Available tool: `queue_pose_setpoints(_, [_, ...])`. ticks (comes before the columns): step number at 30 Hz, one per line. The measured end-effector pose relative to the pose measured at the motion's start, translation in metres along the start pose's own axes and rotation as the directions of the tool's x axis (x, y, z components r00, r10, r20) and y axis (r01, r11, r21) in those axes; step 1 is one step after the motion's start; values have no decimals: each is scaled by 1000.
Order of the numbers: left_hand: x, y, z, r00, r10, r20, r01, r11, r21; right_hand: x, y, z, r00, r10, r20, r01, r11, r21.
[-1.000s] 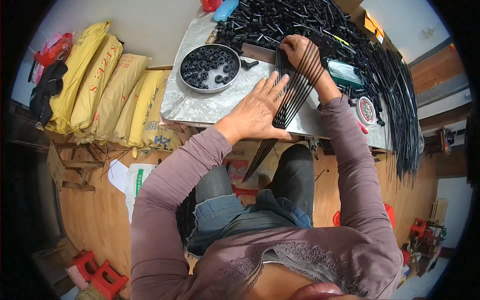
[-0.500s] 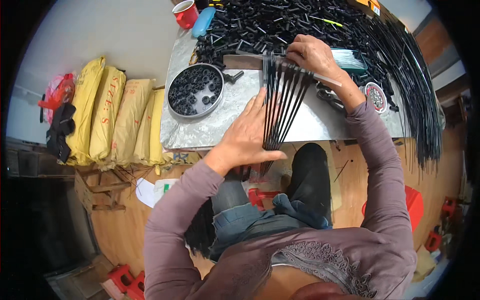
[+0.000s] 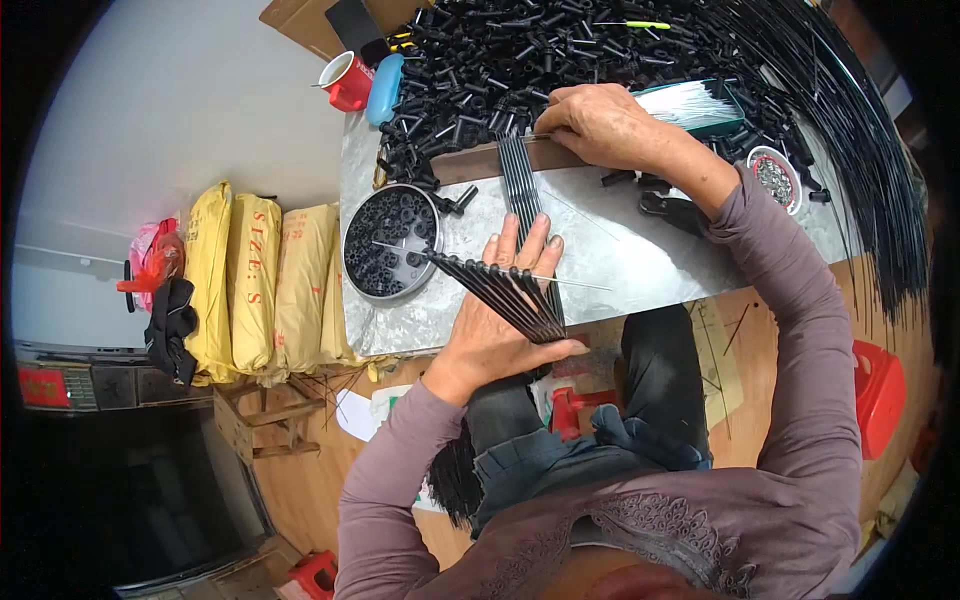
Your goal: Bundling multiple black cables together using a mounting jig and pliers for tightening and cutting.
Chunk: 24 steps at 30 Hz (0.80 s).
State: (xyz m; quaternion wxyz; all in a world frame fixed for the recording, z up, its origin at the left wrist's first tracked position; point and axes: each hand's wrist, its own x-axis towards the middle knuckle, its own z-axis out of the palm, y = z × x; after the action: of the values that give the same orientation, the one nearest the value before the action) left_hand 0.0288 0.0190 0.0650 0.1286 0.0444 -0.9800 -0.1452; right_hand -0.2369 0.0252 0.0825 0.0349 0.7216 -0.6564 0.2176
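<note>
A bundle of thin black rods, which look like umbrella ribs (image 3: 519, 175), runs from a flat brown strip (image 3: 462, 166) toward the table's near edge. Their other sections fold back over my left hand (image 3: 492, 325), fanned out and lined up along a thin wire (image 3: 585, 286). My left hand lies flat with its fingers stretched over the lower sections and its thumb extended to the right. At the strip, just right of the rods' far ends, my right hand (image 3: 600, 125) has its fingers curled together; what they pinch is hidden.
Black tubular parts (image 3: 500, 60) heap the table's back. Left of my hands stands a round tray (image 3: 392, 292) of small black rings, behind it a red mug (image 3: 349, 82). A white bowl (image 3: 774, 180), a box of white strands (image 3: 690, 104) and long black rods (image 3: 850, 140) are right.
The rods' upper sections have swung down and left over my left hand, which has moved nearer the table's front edge. My right hand stays at the strip. The view has shifted.
</note>
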Motion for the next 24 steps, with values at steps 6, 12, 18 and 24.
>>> queue_pose_setpoints(6, [1,-1,-3,999,-34,7,34,999,-28,5,0,-8,994,55,98,-59,997,40])
queue_pose_setpoints(12, [2,-3,-3,999,-34,-3,34,998,-53,9,5,-3,995,46,87,-54,995,85])
queue_pose_setpoints(18, [0,-5,-1,999,-43,14,43,997,-59,14,4,3,999,-23,26,21,997,71])
queue_pose_setpoints(24, [0,-6,-4,996,-66,65,71,994,-79,23,4,11,989,-134,-63,132,991,-29])
